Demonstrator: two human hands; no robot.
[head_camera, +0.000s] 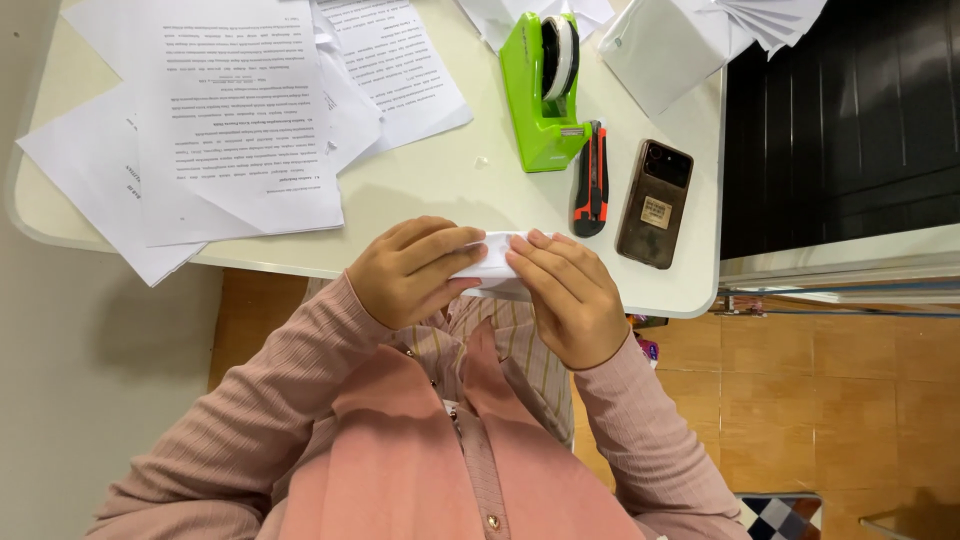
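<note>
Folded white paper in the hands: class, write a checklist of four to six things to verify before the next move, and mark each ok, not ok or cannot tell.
1. Both hands grip the folded white paper: ok, left hand and right hand pinch it from either side.
2. Paper held at the table edge: ok.
3. Fold edges line up: cannot tell, the fingers cover most of it.
4. Green tape dispenser close by: ok, upright on the table beyond the hands.
5. Utility knife blade retracted: cannot tell.
6. Phone apart from the paper: ok, beside the knife.
</note>
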